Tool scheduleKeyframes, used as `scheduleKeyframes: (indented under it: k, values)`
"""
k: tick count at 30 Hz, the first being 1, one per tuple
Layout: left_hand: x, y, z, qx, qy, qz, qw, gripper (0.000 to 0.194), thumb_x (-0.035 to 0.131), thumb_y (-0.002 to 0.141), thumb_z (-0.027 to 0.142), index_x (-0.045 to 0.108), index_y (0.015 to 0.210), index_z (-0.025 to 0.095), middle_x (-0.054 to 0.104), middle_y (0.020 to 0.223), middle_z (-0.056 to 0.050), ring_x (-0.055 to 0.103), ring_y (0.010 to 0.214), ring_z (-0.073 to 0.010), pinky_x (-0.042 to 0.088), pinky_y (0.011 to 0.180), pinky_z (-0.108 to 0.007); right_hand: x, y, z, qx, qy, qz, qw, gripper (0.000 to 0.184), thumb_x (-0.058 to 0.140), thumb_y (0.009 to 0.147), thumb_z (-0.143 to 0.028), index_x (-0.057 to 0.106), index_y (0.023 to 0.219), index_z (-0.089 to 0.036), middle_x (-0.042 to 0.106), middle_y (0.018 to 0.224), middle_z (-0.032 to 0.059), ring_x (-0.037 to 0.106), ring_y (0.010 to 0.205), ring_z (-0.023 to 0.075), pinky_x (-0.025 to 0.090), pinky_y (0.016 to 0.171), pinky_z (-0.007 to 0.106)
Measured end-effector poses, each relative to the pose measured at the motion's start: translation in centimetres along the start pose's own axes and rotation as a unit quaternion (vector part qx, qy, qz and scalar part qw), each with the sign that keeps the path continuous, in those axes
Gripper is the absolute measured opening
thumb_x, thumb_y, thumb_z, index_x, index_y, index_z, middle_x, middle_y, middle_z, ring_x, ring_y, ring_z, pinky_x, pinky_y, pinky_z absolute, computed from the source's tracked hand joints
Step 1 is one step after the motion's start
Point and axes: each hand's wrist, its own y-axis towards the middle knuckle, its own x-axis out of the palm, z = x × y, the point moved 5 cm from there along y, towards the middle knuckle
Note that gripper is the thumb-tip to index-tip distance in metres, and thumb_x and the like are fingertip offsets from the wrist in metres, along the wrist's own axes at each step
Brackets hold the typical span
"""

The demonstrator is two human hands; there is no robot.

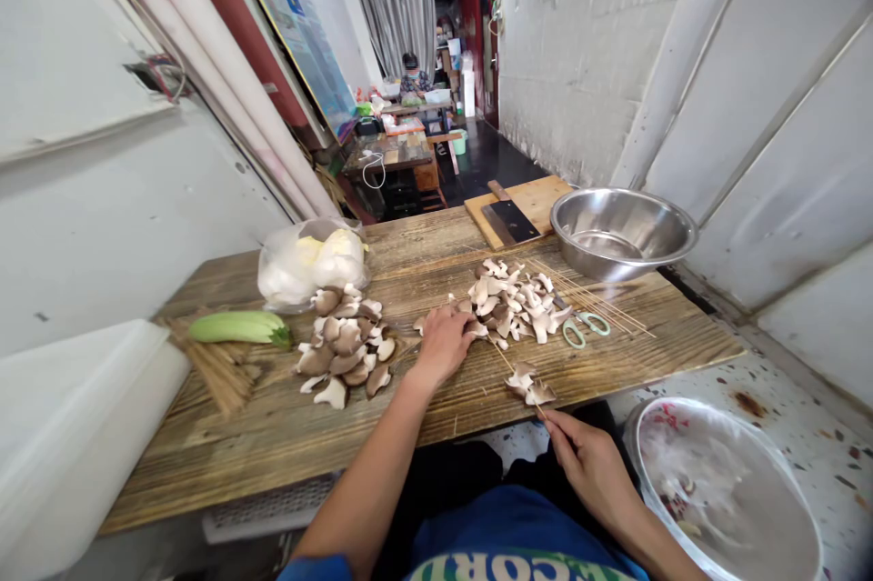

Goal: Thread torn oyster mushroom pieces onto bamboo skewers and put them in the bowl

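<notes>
My right hand [585, 455] grips the lower end of a thin wooden skewer [503, 355]. Pieces of oyster mushroom [529, 384] are threaded on it near my fingers. At the left edge of a heap of torn mushroom pieces [513, 301], my left hand [443, 343] has its fingers bent and closed on a mushroom piece [476, 327]; its fingertips are partly hidden. To the left lies a second pile of larger oyster mushrooms [346, 340]. Green-handled scissors [585, 326] rest beside the heap, with loose skewers [593, 292] behind them.
On the wooden table [273, 435] are a steel basin [622, 231], a cleaver [510, 222] on a cutting board [538, 199], a bag of pale vegetables [314, 263], a green gourd [238, 327] and a skewer bundle [222, 374]. A lined bin [727, 485] stands at right; a person [413, 76] sits far back.
</notes>
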Motion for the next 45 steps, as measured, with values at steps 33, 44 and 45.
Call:
scheduleKeyframes:
  k: [33, 44, 45]
  values:
    - [-1.5, -4.0, 1.2, 0.036, 0.108, -0.073, 0.991, 0.023, 0.065, 0.073, 0.03, 0.065, 0.095, 0.022, 0.06, 0.1, -0.009, 0.047, 0.102, -0.0266, 0.033, 0.089, -0.041, -0.2, 0.5, -0.5, -0.023, -0.004, 0.023, 0.999, 0.036, 0.039, 0.091, -0.035, 0.068, 0.099, -0.016, 0.073, 0.086, 0.0067, 0.068, 0.072, 0.0184, 0.054, 0.065, 0.024]
    - [-2.1, -3.4, -1.5, 0.024, -0.136, 0.092, 0.986, 0.023, 0.046, 0.086, 0.027, 0.067, 0.09, 0.02, 0.058, 0.099, -0.009, 0.055, 0.093, -0.0208, 0.043, 0.086, -0.035, -0.1, 0.4, -0.2, -0.014, 0.013, 0.013, 1.0, 0.035, 0.038, 0.092, -0.035, 0.067, 0.101, -0.017, 0.072, 0.081, 0.0053, 0.067, 0.069, 0.0178, 0.054, 0.064, 0.024]
    - [-2.2, -3.4, -2.1, 0.008, -0.178, 0.114, 0.977, 0.023, 0.046, 0.086, 0.027, 0.067, 0.091, 0.02, 0.058, 0.1, -0.009, 0.056, 0.091, -0.0198, 0.044, 0.086, -0.035, -0.1, 0.5, -0.3, -0.015, 0.017, 0.012, 1.0, 0.035, 0.039, 0.092, -0.035, 0.067, 0.101, -0.018, 0.072, 0.08, 0.0048, 0.067, 0.069, 0.0177, 0.054, 0.064, 0.024]
